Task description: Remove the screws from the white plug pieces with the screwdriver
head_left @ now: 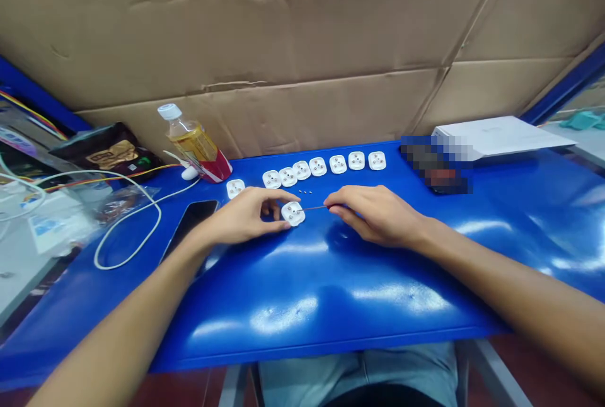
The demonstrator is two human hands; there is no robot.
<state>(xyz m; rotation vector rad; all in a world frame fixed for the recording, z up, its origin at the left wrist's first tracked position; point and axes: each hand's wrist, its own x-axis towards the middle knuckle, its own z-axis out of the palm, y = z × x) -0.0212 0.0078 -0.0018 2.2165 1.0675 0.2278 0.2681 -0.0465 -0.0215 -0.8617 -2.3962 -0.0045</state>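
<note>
My left hand (255, 212) grips a small white plastic piece (293, 215), square with rounded corners and small metal parts inside, between thumb and fingers just above or on the blue table. In my right hand (378, 215) is a screwdriver (314, 208), its thin shaft pointing left and its tip at the white piece. The fingers hide most of its handle. Behind the piece lie a few tiny screws (305, 192). A row of similar white pieces (317, 166) runs along the back of the table, with one (235, 188) farther left, beside my left hand.
A drink bottle (196, 145) stands at the back left, near a black pouch (116, 152) and a looped white cable (158, 212). A phone (191, 224) lies under my left forearm. At the back right are a white box (503, 136) and a blurred-out dark object (435, 164). Cardboard (293, 35) walls the back.
</note>
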